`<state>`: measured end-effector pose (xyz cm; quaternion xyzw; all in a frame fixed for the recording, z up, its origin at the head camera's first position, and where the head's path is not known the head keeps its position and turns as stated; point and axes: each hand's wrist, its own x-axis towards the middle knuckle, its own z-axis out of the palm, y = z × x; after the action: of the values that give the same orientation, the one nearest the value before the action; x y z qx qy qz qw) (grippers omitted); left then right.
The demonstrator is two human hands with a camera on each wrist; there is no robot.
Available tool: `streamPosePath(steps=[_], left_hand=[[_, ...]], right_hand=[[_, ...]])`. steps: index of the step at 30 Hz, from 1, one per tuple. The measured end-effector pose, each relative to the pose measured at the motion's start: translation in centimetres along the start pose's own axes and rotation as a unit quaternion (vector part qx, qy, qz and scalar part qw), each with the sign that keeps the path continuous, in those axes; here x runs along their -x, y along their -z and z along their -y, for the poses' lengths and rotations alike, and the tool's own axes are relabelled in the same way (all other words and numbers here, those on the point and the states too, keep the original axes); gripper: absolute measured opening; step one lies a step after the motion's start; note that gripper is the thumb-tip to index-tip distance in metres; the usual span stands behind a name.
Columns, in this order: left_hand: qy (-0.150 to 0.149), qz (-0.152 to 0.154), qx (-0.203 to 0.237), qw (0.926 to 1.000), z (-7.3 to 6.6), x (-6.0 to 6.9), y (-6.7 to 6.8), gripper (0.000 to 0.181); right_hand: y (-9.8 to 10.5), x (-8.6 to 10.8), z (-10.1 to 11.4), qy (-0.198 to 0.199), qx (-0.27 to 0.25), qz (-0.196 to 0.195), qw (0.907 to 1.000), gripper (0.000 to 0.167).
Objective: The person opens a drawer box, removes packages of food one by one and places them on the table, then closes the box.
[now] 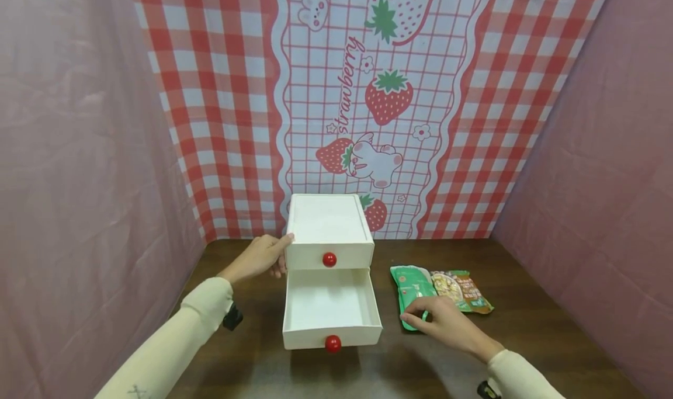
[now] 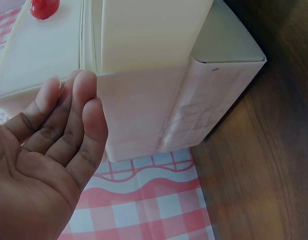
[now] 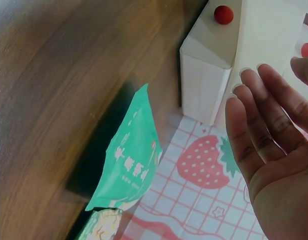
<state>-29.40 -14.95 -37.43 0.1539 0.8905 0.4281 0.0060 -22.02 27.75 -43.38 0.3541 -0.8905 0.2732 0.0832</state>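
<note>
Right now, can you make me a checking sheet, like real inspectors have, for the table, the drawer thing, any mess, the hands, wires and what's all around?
Surface: dark brown, wood-grained table.
Job's things: white drawer unit, upper drawer closed, lower drawer open; green packet and patterned packet to its right.
Clutter: nothing seen.
Left hand: touches the unit's upper left side.
Right hand: over the green packet in the head view, gripping nothing.
Cables: nothing seen.
Surroundings: strawberry cloth behind, pink cloth at both sides.
</note>
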Motion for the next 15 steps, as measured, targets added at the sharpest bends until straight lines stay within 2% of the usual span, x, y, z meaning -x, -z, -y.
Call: streamPosePath(steps=[15], left_hand=[[0.004, 0.000, 0.009, 1.0000, -0.1, 0.0, 0.0, 0.073]], right_hand=[[-0.8, 0.1, 1.4, 0.042, -0.031, 0.009, 0.9986, 0.007]])
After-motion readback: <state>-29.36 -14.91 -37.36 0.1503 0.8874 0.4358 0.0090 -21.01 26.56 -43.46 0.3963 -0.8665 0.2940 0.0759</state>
